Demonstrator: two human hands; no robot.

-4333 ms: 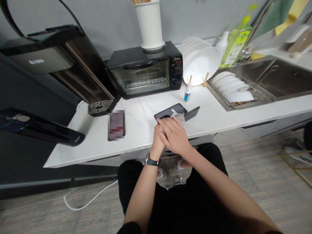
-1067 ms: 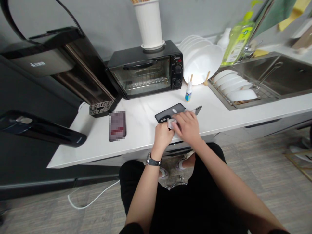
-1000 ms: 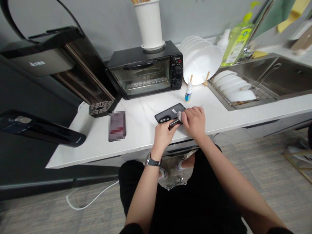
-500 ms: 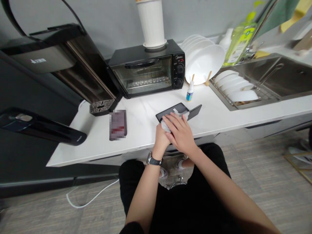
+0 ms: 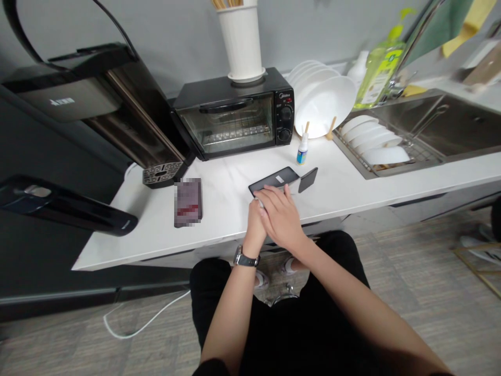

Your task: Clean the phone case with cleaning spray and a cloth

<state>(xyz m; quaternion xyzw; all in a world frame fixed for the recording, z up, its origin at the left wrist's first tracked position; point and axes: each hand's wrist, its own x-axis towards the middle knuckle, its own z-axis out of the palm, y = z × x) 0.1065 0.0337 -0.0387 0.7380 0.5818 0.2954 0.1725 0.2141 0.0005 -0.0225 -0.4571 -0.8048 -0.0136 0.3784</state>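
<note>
The right hand (image 5: 282,218) is lying over the left hand (image 5: 255,225) at the front edge of the white counter (image 5: 223,209), its fingers stretched forward and pressing on the near corner of a black phone (image 5: 276,181) that is lying flat on the counter. A sliver of pale cloth (image 5: 261,203) is peeking out between the 2 hands; the right fingers are covering it, so whether they are gripping it or only pressing it down cannot be told. The left hand, with a watch (image 5: 244,258) on its wrist, is mostly hidden under the right, and its grip cannot be told either. A 2nd dark phone (image 5: 307,179) is propped at a tilt just beside the first, on its right. A small dropper bottle (image 5: 301,149) is standing upright behind them, near a black toaster oven (image 5: 235,118) carrying a white holder (image 5: 241,42). White plates (image 5: 321,102) are leaning to the right of the oven, more dishes are sitting in a rack (image 5: 376,147) by the sink (image 5: 442,122), and a blurred card (image 5: 187,201) is lying well to the left.
</note>
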